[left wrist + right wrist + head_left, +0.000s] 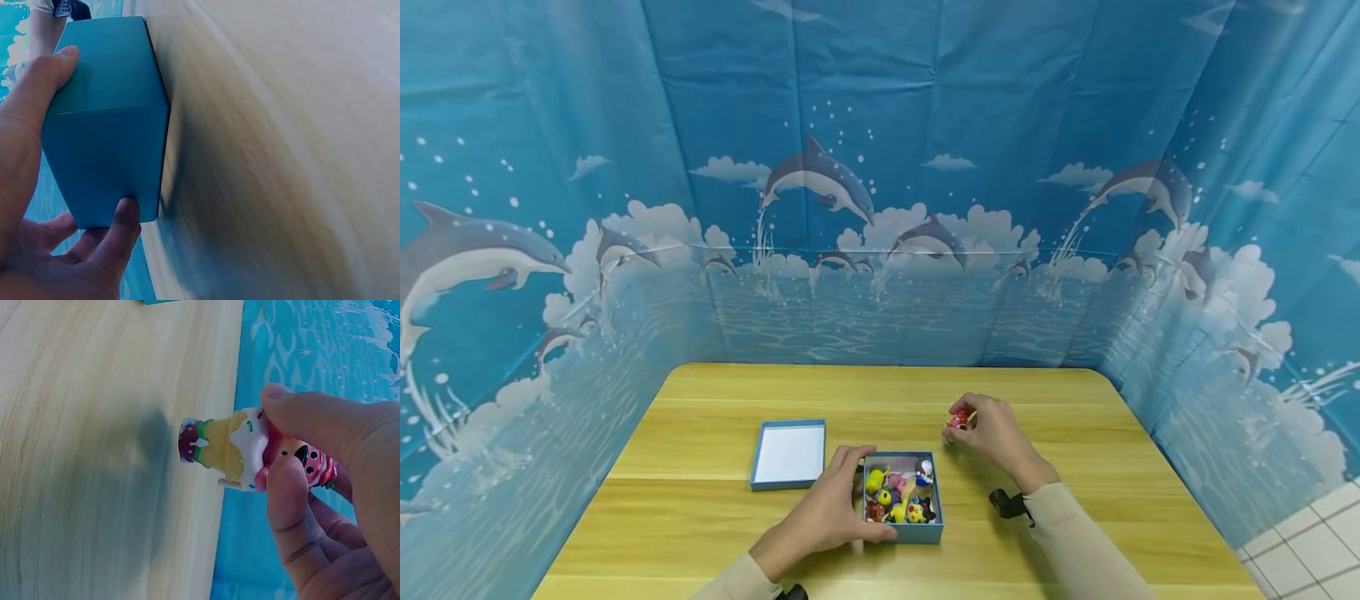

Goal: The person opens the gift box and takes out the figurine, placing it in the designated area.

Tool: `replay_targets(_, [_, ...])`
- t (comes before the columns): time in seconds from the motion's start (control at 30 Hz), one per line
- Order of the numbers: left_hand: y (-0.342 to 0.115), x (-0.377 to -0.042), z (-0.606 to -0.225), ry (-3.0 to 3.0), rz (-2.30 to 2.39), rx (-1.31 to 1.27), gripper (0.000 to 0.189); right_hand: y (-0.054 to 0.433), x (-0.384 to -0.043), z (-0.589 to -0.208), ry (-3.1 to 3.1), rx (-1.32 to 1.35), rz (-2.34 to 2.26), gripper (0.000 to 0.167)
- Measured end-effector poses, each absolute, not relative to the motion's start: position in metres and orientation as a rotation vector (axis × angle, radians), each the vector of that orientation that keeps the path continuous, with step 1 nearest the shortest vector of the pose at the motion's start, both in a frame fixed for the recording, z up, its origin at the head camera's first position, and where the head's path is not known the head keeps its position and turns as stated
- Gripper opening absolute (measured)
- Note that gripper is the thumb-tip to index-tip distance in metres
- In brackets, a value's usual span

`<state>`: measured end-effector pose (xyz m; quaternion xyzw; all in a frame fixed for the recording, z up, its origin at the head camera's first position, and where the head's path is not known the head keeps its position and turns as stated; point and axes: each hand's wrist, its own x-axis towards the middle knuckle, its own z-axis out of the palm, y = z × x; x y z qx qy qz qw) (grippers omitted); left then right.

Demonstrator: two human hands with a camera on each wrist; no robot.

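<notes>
A blue box (903, 533) full of small toy figures stands on the table near its front. My left hand (831, 506) grips the box from its left side, thumb on the near wall and fingers at the far corner; the left wrist view shows the blue box walls (103, 162) between thumb and fingers. Off to the right of the box, my right hand (997, 436) pinches a toy figurine (234, 447) with a pink head, white-and-yellow body and dark red base. In the right wrist view the base points toward the table, with a shadow beside it.
Left of the box lies a blue-rimmed lid (788, 454), its white inside facing up. The wooden table (700, 533) has rounded far corners. A blue curtain (880, 317) printed with dolphins hangs behind and at both sides. White tiles (1315, 542) show at the lower right.
</notes>
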<state>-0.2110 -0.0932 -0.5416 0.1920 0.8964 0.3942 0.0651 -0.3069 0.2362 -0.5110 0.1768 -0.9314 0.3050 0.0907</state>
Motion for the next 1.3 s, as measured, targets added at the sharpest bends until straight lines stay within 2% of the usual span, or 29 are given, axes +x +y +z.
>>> replay_targets(0.47, [-0.095,-0.211,-0.543,2.712,1.183,0.582,0.129,0.226,-0.312,-0.521,-2.793,0.426,0.850,0.027])
replay_targets(0.97, [-0.092,-0.211,-0.543,2.715,1.183,0.576,0.129,0.232,-0.308,-0.524,-2.805,0.423,0.866,0.045])
replay_targets(1.3, [-0.094,-0.211,-0.544,2.720,1.178,0.581,0.129,0.232,-0.303,-0.516,-2.766,0.459,0.839,0.047])
